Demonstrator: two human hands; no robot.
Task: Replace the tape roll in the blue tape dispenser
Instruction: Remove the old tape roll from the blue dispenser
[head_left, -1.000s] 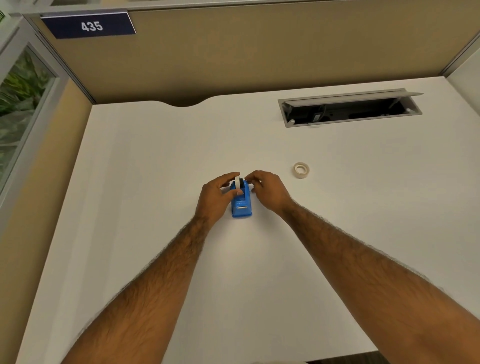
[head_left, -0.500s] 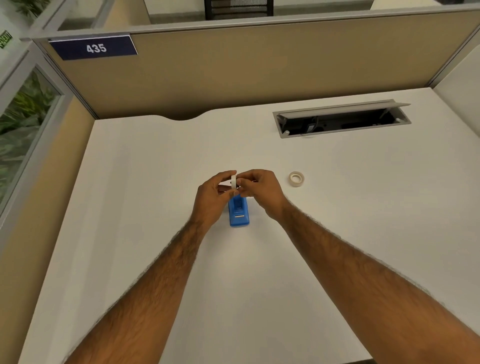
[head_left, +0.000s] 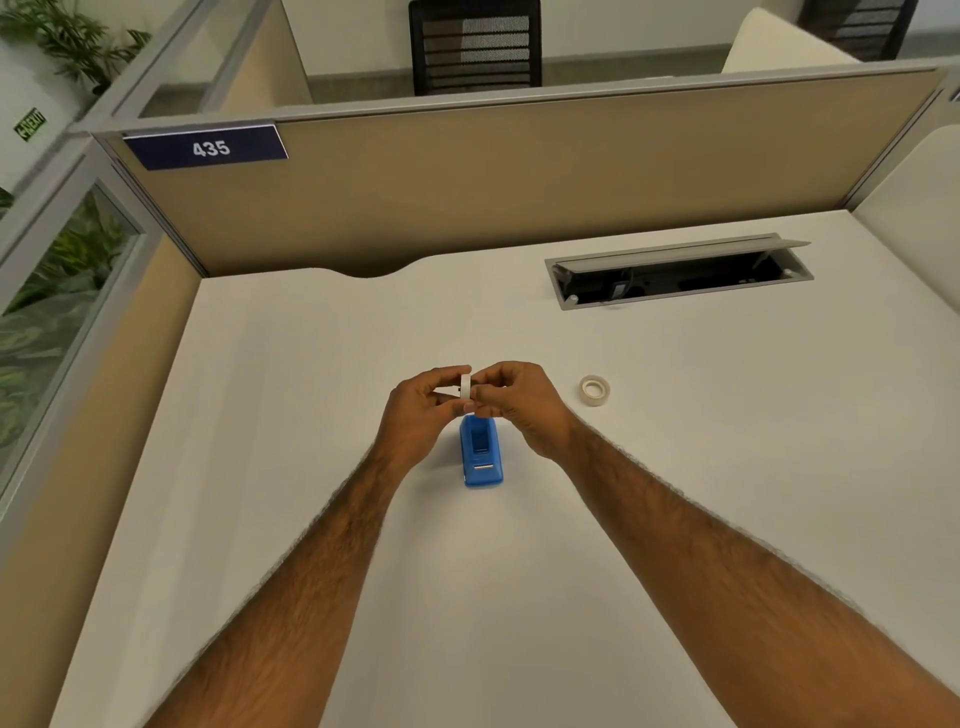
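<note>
White table (head_left: 311, 519) enclosed by tan cubicle partition (head_left: 519, 171) bearing plate 435 (head_left: 208, 148), with open cable hatch (head_left: 675, 273), glass side panel (head_left: 52, 291), black mesh chair (head_left: 475, 47) beyond.

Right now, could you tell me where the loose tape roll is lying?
In the head view the loose tape roll lies flat on the desk, right of the right hand, below the cable hatch.

Soft, even indoor light keeps the white desk (head_left: 727, 467) bright, with only faint shadows. The partition (head_left: 519, 171) behind the desk bows from wide-angle distortion; detail is slightly soft.
</note>
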